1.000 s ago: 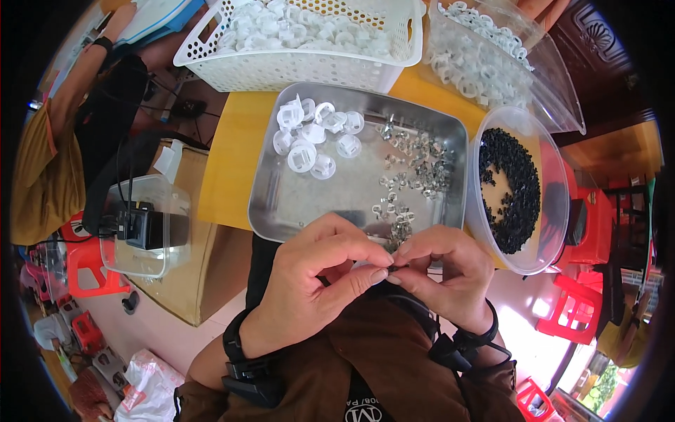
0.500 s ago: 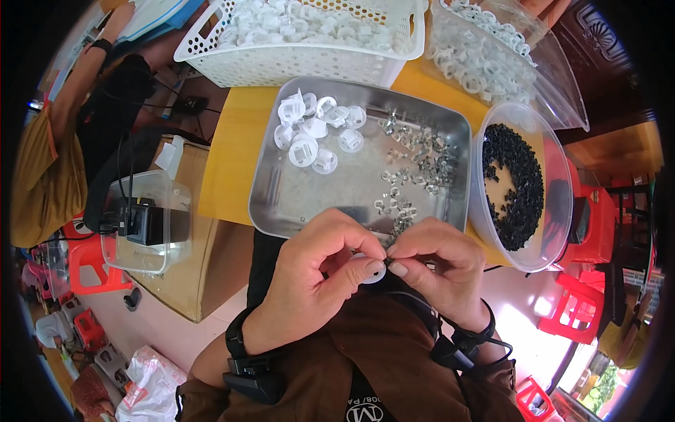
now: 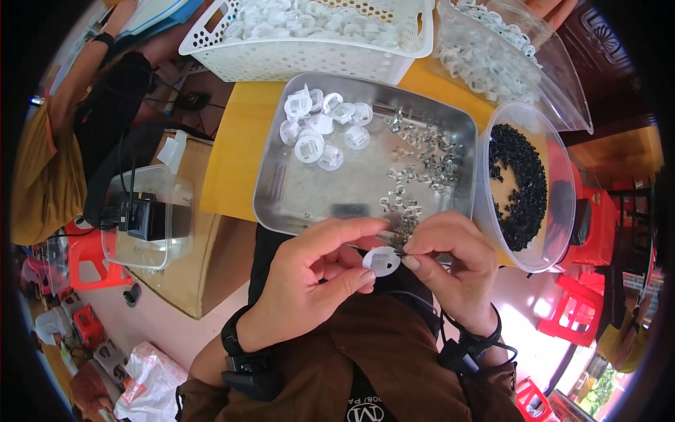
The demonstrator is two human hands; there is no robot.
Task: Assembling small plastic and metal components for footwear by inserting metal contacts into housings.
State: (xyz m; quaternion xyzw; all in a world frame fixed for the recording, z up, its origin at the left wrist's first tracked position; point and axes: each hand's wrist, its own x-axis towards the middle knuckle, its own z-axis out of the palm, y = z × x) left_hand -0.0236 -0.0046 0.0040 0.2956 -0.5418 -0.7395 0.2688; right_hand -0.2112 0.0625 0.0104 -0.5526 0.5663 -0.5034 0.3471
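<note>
Disc, white, judged light, stiff and rather slippery, best taken by the rim: held just short of the tray, pinched in the left hand's thumb and fingers, the right hand's fingertips nearly met beside it, contents indiscernible.

You're getting a free lane over the tray's bare mid + near-L area. Caps are crowding its far L, clips its R side; basket's rising just past the far rim, bowl's standing just off R. Your L hand's blocking the near rim's mid, R hand the near-R corner.
</note>
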